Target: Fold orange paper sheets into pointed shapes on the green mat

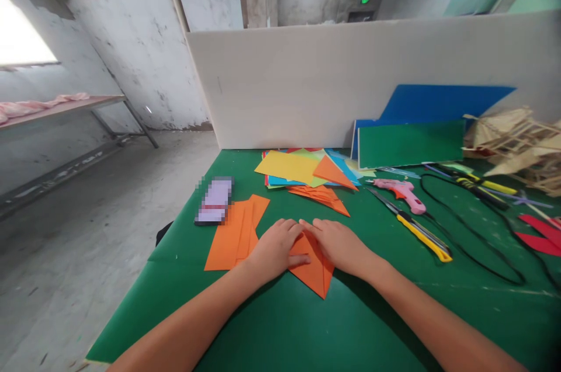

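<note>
A folded sheet of orange paper [316, 277] lies on the green table, one pointed corner toward me. My left hand [277, 246] is closed on its upper left part, thumb stretched across the sheet. At its top, my right hand [344, 243] has its fingers pressed together on the fold along the right edge. Both sets of fingertips nearly meet there and cover the top corner. Left of my left hand, several orange paper sheets [225, 237] overlap. Beyond my hands is a small pile of folded orange paper pieces [322, 197].
A phone [214, 200] lies at the table's left side. Coloured paper [284, 167] is stacked at the back. To the right are a pink glue gun [403, 192] with a black cord, a yellow utility knife [423, 237], a green board [412, 144] and a wooden stick model [521, 144].
</note>
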The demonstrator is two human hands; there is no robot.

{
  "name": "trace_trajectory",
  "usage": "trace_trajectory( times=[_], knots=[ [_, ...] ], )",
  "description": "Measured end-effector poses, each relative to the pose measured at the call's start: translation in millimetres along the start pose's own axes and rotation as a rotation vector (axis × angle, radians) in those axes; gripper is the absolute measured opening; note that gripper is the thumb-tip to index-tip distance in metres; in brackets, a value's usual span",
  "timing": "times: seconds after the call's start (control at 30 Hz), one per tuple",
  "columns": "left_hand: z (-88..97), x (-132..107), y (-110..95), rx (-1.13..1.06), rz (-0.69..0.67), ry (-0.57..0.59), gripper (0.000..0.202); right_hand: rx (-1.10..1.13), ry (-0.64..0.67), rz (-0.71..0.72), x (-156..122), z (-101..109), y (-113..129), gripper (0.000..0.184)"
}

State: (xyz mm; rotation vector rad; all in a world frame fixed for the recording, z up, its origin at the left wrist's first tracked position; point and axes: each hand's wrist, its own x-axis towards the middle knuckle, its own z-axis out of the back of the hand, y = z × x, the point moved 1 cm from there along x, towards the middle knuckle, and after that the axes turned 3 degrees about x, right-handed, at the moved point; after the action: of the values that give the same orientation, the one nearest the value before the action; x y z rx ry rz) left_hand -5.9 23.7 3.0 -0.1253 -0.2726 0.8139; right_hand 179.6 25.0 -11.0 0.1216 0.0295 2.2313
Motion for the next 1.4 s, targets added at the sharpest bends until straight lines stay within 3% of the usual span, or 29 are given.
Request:
trace_trajectory(
  times=[0.17, 0.33, 0.57, 0.8, 1.23, 1.4],
  knots=[
    [3.5, -0.8, 2.5, -0.055, 0.085, -0.030, 0.036, 0.034, -0.050, -0.031, -2.1, -3.2, 0.0, 0.057],
    [5.7, -3.5, 15.4, -0.209, 0.212, -0.133, 0.032, 0.068, -0.059, -0.060, -7.6, -4.5, -3.5, 0.053],
    [-1.8, -1.6, 38.1, -0.535, 0.428, -0.138, 0.032, -0.032, 0.013, -0.064, -9.0, 0.5, 0.0, 0.055],
    [-4.4, 0.8, 39.2, -0.625, 0.476, -0.158, 0.026, -0.122, 0.065, -0.072, -7.9, 5.4, 2.9, 0.057],
    [-4.4, 1.2, 30.6, -0.395, 0.209, -0.230, 0.015, -0.112, 0.069, -0.102, -7.9, 1.4, 3.7, 0.059],
    [-1.1, 1.6, 31.4, -0.282, 0.094, -0.168, 0.017, -0.092, 0.051, -0.103, -7.0, 0.4, 3.6, 0.056]
  ],
)
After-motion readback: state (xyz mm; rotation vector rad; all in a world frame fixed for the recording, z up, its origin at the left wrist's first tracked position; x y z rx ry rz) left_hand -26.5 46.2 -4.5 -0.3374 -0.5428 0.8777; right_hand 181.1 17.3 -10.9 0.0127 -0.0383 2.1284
